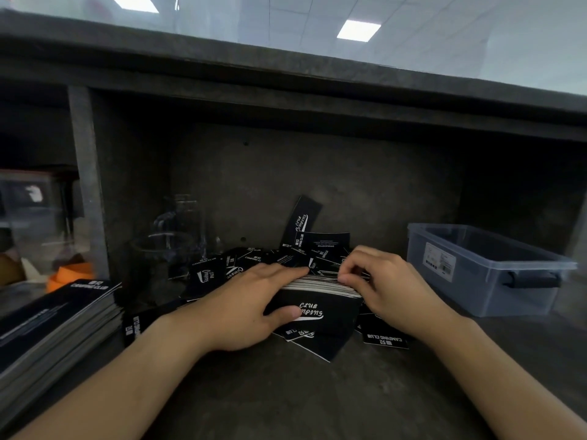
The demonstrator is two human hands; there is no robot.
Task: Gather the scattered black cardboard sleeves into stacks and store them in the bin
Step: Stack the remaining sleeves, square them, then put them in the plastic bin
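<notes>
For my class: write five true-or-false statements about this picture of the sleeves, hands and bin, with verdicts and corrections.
1. The left hand and the right hand both hold the stack of sleeves. True.
2. The clear plastic bin stands left of the hands. False: the bin stands to their right.
3. One sleeve sticks up behind the pile. True.
4. Every sleeve is already gathered. False: loose sleeves lie scattered around the hands.
5. A second stack lies at the left edge. True.
</notes>
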